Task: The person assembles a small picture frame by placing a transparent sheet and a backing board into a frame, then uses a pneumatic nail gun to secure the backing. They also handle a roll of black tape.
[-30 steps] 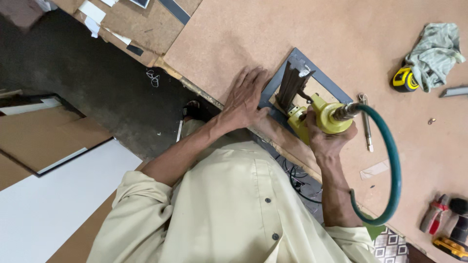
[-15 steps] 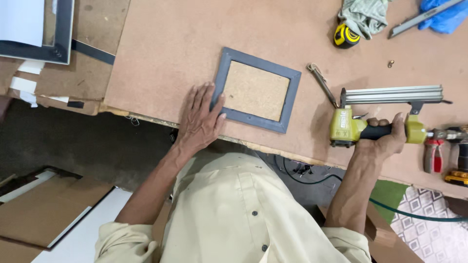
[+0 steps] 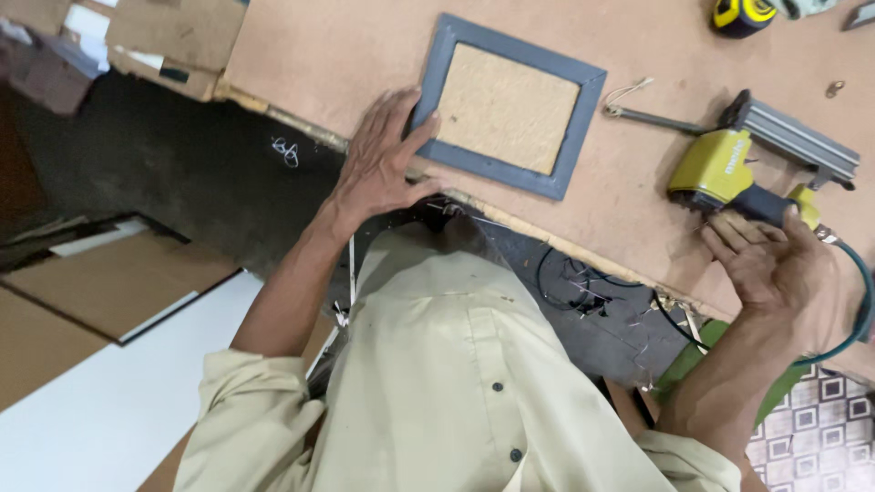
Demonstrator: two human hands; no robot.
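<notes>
A grey picture frame (image 3: 492, 169) with a brown backing board lies flat on the brown workbench (image 3: 310, 55), near its front edge. My left hand (image 3: 383, 159) rests flat at the frame's left side, thumb on the grey rim, fingers spread on the bench. To the right a yellow-green nail gun (image 3: 711, 169) lies on its side with a green air hose (image 3: 857, 310) running from its handle. My right hand (image 3: 775, 264) hovers just below the black handle, fingers loose and apart, fingertips at the grip.
A thin metal tool (image 3: 647, 117) lies between frame and nail gun. A yellow tape measure (image 3: 743, 14) sits at the back edge. Loose wires (image 3: 574, 278) hang under the bench. White and brown panels (image 3: 109, 401) lie on the floor at left.
My right hand has let go of the nail gun, which now lies on the bench. My left hand slid to the frame's left edge. The view has moved closer.
</notes>
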